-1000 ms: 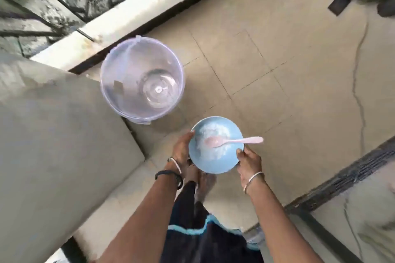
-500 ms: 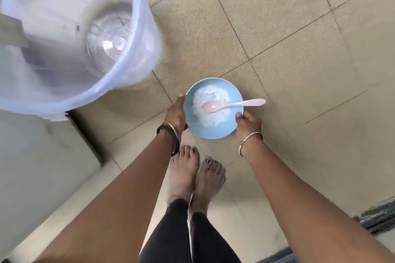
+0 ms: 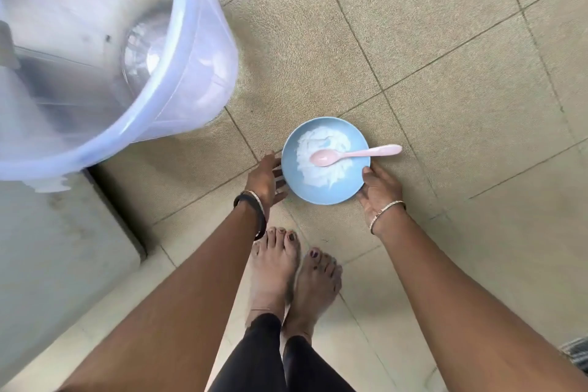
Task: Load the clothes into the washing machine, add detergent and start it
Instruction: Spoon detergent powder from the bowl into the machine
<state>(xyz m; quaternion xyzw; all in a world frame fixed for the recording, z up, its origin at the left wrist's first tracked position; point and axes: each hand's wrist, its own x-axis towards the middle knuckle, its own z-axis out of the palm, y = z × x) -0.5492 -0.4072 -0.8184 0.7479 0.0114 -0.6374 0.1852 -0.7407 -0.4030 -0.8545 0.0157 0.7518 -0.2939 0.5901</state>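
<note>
Soft, even daylight is lighting the tiled floor [image 3: 445, 41] brightly. Faint shadows are pooling beneath the blue bowl [image 3: 318, 192] and beside the feet [image 3: 296, 270]. The translucent tub [image 3: 197, 57] at the upper left is smearing into blur, and wide-angle distortion is bending the floor's tile lines toward the edges.

The bowl [image 3: 318, 196] has been lowered from in front of the body to the tiled floor [image 3: 445, 57]. The left hand [image 3: 265, 178] has let go of the rim and now lies just beside it, fingers straight. The view has dropped closer, so the washer tub [image 3: 194, 41] looms larger.
</note>
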